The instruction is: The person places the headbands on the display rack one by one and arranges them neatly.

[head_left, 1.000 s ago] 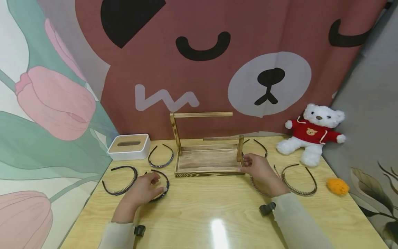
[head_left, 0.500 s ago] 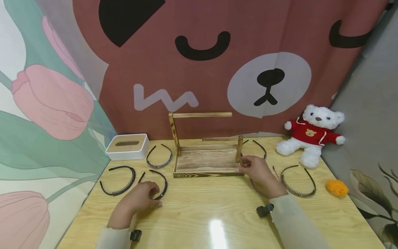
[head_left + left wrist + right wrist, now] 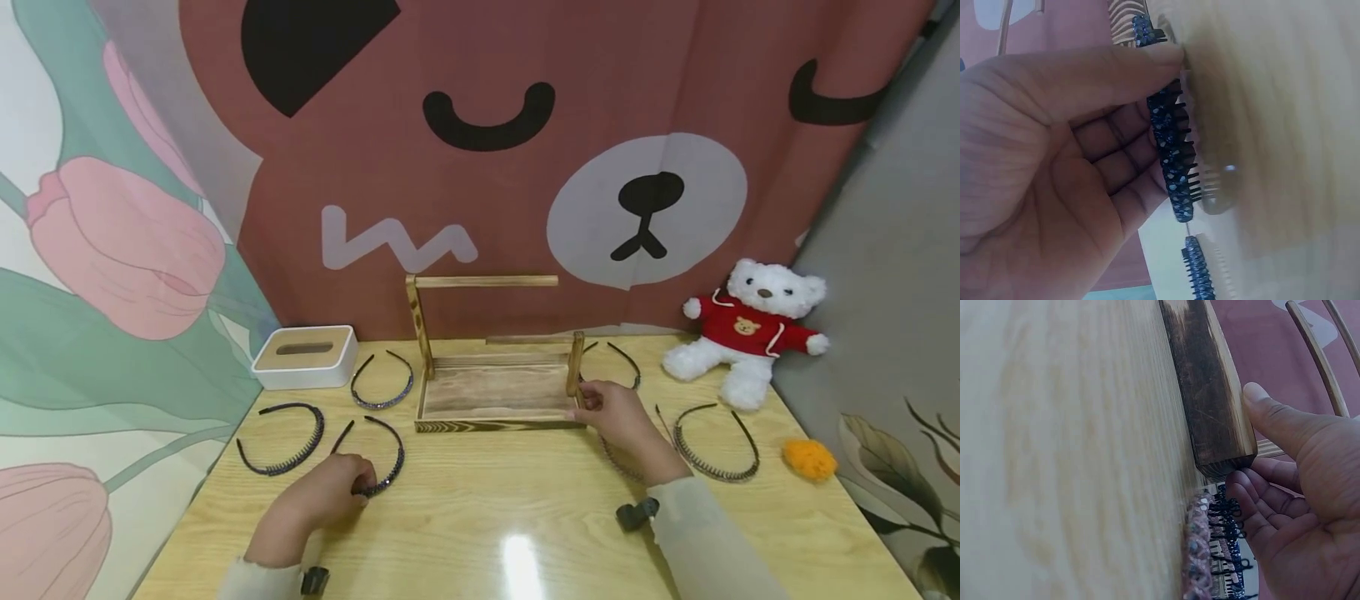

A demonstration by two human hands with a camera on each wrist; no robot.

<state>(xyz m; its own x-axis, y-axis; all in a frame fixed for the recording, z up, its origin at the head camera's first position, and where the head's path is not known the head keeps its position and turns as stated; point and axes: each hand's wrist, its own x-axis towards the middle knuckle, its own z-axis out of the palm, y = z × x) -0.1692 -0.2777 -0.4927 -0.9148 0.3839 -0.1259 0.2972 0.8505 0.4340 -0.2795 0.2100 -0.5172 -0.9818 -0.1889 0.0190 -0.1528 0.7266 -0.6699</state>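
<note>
My left hand [image 3: 318, 500] pinches a dark beaded headband [image 3: 389, 475] at the left of the table. In the left wrist view, the thumb lies across its toothed, sparkling band [image 3: 1169, 144] with fingers behind. My right hand [image 3: 617, 421] holds the front right corner of a wooden display rack [image 3: 495, 425]. In the right wrist view the thumb lies along the rack's wooden edge [image 3: 1210, 394], fingers curled at its end. The rack has a shallow tray, a tall left post with a top bar, and a short right post with a lower bar.
Headbands lie left of the rack, a dark toothed one [image 3: 288, 458] and a sparkly one [image 3: 384, 402]. To the right are another [image 3: 626, 358], a toothed one [image 3: 716, 471] and one partly behind the right hand [image 3: 618, 458]. Beyond stand a tissue box [image 3: 303, 358], a teddy bear [image 3: 753, 333] and an orange fluffy thing [image 3: 810, 460].
My left hand has drawn back toward the near side, and its fingers have closed on the dark beaded headband. The right hand stays at the rack's corner.
</note>
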